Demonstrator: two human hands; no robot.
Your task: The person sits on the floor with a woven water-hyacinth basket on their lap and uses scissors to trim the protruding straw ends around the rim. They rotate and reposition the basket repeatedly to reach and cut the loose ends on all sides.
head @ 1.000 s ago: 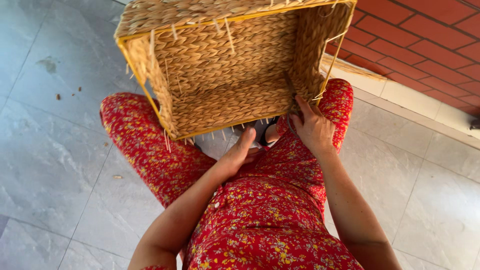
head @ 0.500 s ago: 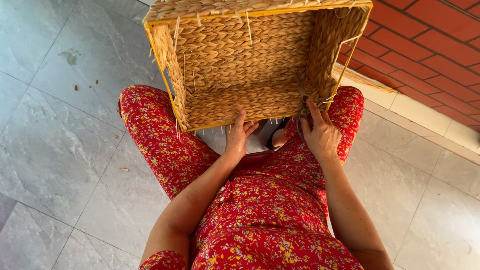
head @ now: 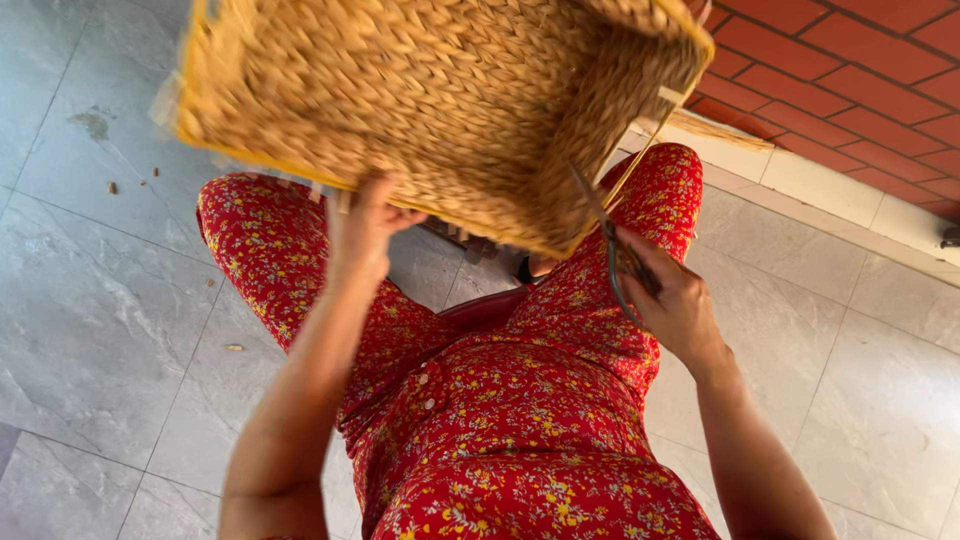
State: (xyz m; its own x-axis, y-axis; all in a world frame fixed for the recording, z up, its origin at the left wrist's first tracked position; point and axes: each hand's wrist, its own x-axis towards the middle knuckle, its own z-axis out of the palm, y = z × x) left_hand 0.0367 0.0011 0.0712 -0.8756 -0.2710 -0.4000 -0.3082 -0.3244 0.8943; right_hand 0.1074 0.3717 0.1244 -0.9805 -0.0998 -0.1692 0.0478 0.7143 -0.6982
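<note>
A square woven straw basket (head: 430, 100) with a yellow rim is tilted over my lap, its outer wall facing me. My left hand (head: 362, 225) grips the lower rim of the basket from below. My right hand (head: 672, 300) holds dark scissors (head: 612, 258), whose blades point up toward the basket's right corner. I sit on the floor in red flowered clothing, knees spread to either side.
Grey floor tiles (head: 90, 330) lie all around, with small bits of straw at the left. A red brick wall (head: 850, 70) with a pale tiled base runs along the upper right. A loose straw strip (head: 720, 130) sticks out near the wall.
The basket has been turned and lifted, so its opening no longer faces me. My left hand went up to the rim. My right hand now holds scissors.
</note>
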